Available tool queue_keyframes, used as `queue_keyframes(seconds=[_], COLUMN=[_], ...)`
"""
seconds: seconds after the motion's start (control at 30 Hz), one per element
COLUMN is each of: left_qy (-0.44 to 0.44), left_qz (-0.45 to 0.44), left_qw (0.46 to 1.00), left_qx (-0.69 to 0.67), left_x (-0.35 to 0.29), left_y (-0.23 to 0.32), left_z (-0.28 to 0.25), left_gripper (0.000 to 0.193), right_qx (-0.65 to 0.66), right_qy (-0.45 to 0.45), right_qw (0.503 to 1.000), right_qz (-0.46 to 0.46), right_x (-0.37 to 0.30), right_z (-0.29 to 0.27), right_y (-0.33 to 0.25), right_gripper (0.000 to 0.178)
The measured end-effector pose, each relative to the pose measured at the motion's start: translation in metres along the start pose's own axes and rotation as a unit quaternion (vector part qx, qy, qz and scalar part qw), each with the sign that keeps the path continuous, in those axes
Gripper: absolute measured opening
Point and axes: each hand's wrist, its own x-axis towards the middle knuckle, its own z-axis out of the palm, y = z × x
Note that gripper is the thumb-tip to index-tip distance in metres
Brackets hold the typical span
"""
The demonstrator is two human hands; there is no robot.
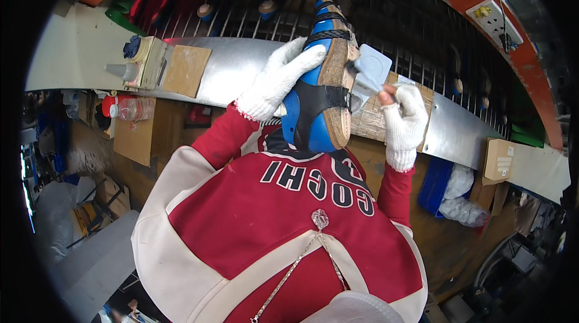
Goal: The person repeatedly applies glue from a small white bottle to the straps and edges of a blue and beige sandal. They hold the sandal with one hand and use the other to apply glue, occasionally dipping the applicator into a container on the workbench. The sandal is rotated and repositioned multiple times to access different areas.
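Observation:
A sandal [333, 76] with black straps and a cork sole sits on a blue shoe last [298, 119], tilted with its sole edge to the right. My left hand [288, 69], in a white knit glove, grips the last from the left side. My right hand [403, 115], gloved with bare fingertips showing, is closed in a pinch to the right of the sandal. A small brush with dark bristles [351, 68] is at the sole's edge; its handle toward my right fingers is mostly hidden. Behind it stands a pale grey plastic container [375, 65].
A metal ledge [232, 68] crosses in front of me, with a rack of rods beyond carrying more blue lasts [267, 10]. Brown board [188, 71] and a tape-roll stack [145, 57] lie left. A power strip [494, 21] hangs upper right; a cardboard box [498, 159] sits right.

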Motion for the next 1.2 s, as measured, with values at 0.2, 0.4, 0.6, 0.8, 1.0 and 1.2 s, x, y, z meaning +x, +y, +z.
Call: queue_keyframes(seconds=[0.2, 0.4, 0.6, 0.8, 1.0, 1.2], left_qy=[0.023, 0.028, 0.035, 0.032, 0.021, -0.044], left_qz=[0.015, 0.051, 0.065, 0.045, -0.026, -0.150], left_qw=[0.999, 0.998, 0.996, 0.997, 0.999, 0.977], left_qx=[-0.019, 0.024, 0.055, 0.053, -0.015, -0.142], left_x=[0.012, 0.012, 0.014, 0.016, 0.019, 0.028], left_y=[-0.011, -0.010, -0.006, -0.004, -0.002, -0.016], left_z=[-0.007, -0.012, -0.007, -0.007, -0.007, -0.014], left_gripper=[0.073, 0.069, 0.070, 0.075, 0.080, 0.059], right_qx=[0.118, 0.018, -0.135, -0.177, -0.084, 0.052], right_qy=[-0.119, -0.113, -0.076, -0.037, -0.062, -0.075], right_qw=[0.980, 0.991, 0.983, 0.970, 0.988, 0.994], right_qz=[0.108, 0.063, -0.098, -0.164, -0.111, -0.055], right_x=[-0.025, -0.025, -0.012, -0.003, -0.003, -0.003], right_z=[-0.028, -0.039, -0.031, -0.026, -0.024, -0.017], right_y=[-0.013, -0.025, -0.026, -0.027, -0.013, -0.003], right_gripper=[0.019, 0.016, 0.016, 0.018, 0.020, 0.018])
